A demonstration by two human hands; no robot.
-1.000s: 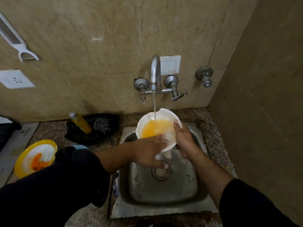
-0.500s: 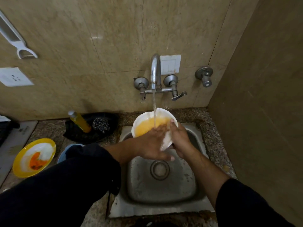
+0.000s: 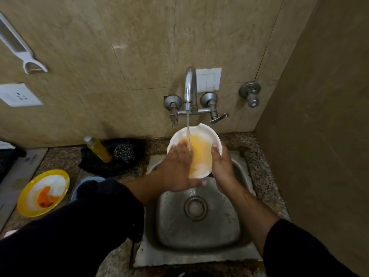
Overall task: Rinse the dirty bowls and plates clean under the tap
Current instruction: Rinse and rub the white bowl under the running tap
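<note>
A white bowl (image 3: 201, 136) with yellow-orange residue inside is held tilted over the steel sink (image 3: 199, 236), under the running tap (image 3: 189, 86). My right hand (image 3: 222, 166) grips its right rim, thumb on the edge. Fingers spread, my left hand (image 3: 177, 168) lies flat inside the bowl on its left half, in the water stream. A yellow-rimmed plate (image 3: 43, 192) with orange sauce lies on the counter at the left. The rim of a blue bowl (image 3: 87, 181) shows beside my left sleeve, mostly hidden.
A yellow soap bottle (image 3: 97, 149) and a steel scrubber (image 3: 123, 152) rest in a black dish (image 3: 95, 166) behind the counter. A wall closes in on the right. A tap valve (image 3: 251, 94), a socket (image 3: 19, 94) and a white peeler (image 3: 22, 48) are on the back wall.
The bowl has tilted its inside more toward me. My left hand has slid from the lower rim up into the bowl, under the stream. The right hand keeps its hold.
</note>
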